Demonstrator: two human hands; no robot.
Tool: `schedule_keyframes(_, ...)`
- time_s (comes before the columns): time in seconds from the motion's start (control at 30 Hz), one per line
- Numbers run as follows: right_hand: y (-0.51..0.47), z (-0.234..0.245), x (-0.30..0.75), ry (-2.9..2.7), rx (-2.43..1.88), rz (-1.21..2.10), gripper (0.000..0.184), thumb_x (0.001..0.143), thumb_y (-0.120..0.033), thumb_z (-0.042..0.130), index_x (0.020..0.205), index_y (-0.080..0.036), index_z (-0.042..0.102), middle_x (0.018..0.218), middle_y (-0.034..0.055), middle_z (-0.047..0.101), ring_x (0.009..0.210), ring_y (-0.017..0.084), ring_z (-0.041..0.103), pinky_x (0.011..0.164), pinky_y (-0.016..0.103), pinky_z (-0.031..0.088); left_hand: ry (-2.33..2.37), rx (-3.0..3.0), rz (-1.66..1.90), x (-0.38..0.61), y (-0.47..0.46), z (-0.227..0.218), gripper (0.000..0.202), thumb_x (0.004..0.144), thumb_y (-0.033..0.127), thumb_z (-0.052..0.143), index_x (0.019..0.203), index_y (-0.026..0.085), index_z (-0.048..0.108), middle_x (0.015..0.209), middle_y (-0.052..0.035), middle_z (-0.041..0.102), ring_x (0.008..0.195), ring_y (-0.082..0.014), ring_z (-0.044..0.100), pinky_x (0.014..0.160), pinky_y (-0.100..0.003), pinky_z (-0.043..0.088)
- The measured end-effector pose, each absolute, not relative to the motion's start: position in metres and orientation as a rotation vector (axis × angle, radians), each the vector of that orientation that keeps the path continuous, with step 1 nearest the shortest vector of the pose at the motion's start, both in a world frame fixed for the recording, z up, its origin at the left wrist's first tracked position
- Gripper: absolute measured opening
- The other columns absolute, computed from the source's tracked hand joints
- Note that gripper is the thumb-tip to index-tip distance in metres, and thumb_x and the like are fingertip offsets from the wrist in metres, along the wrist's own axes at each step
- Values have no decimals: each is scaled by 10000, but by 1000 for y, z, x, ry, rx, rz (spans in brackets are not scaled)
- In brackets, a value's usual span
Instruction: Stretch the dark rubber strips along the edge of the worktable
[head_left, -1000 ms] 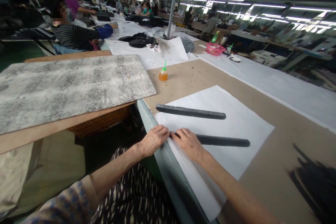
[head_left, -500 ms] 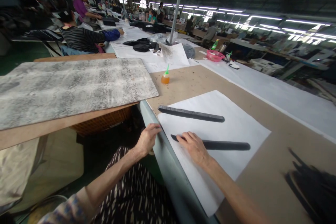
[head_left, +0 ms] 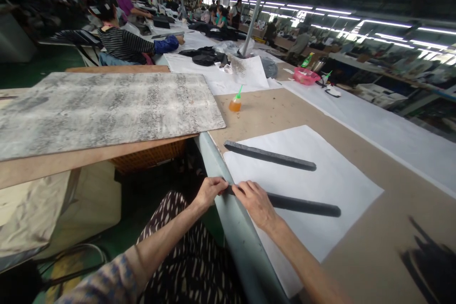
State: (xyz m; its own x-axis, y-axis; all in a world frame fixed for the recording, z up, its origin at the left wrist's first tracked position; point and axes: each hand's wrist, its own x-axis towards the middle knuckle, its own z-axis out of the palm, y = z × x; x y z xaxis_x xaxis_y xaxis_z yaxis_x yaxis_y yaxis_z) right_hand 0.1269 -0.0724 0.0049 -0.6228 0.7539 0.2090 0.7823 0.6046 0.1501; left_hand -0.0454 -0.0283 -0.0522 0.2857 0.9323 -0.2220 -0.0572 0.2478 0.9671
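Observation:
A long, narrow black strip [head_left: 306, 205], seemingly of fabric, lies across a white paper sheet [head_left: 342, 187]. Its near end reaches past the table's rim. There my left hand [head_left: 209, 193] pinches the tip between thumb and fingers. My right hand [head_left: 259, 205] is closed over the strip a short way further in, thumb and fingertips on it, covering part of its length. A second dark strip [head_left: 270, 156], greyish along its upper edge, rests on the same sheet, roughly parallel and farther from me. Neither hand touches it.
A small bottle of orange liquid [head_left: 235, 104] with a green nozzle stands beyond the sheet. A speckled grey-white board [head_left: 121, 109] lies to the left. Dark pieces [head_left: 431, 266] sit at lower right. A pink basket [head_left: 306, 76] is farther back. A co-worker in striped clothing [head_left: 124, 45] sits at far left.
The lower strip has slid left toward the table edge. My left hand, earlier just off its end, now pinches the tip; my right hand is closer to it. The camera view has shifted slightly.

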Motion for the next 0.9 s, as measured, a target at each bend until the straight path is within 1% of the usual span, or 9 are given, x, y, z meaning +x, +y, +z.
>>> schedule_keyframes(0.13,-71,4,139,-2683,-1222,-295,268,851,-60,425,1070,-136,558,868,64,559,821,180,494,740,321,429,993,1035,886,-47,-28,-57,275,667,378,644,568,125,606,498,14,503,503,-92,414,533,-227,313)
schedule_keyframes(0.3,-74,1,155,-2622,-1223,-267,250,855,-60,414,1029,-137,577,867,69,572,818,178,506,741,323,442,1038,1011,876,-53,-28,-70,293,676,410,637,591,130,611,502,20,486,490,-88,408,510,-223,307)
schedule_keyframes(0.57,-84,-1,171,-2591,-1224,-219,305,858,-32,347,1043,-111,575,895,93,577,829,188,498,760,337,446,1056,980,892,-59,-28,-81,304,650,423,655,585,129,612,492,14,493,490,-96,433,513,-230,346)
schedule_keyframes(0.73,-84,-1,169,-2671,-1200,-220,311,841,-29,360,1071,-86,561,913,109,570,860,211,497,768,364,456,1024,960,885,-58,-25,-88,285,652,394,660,573,126,600,488,17,499,485,-89,425,510,-224,327)
schedule_keyframes(0.9,-89,-2,180,-2661,-1187,-270,343,835,-14,330,1060,-102,573,925,112,575,867,214,507,778,362,458,1052,953,892,-67,-24,-102,275,651,378,666,577,121,604,493,12,506,491,-88,424,519,-225,327)
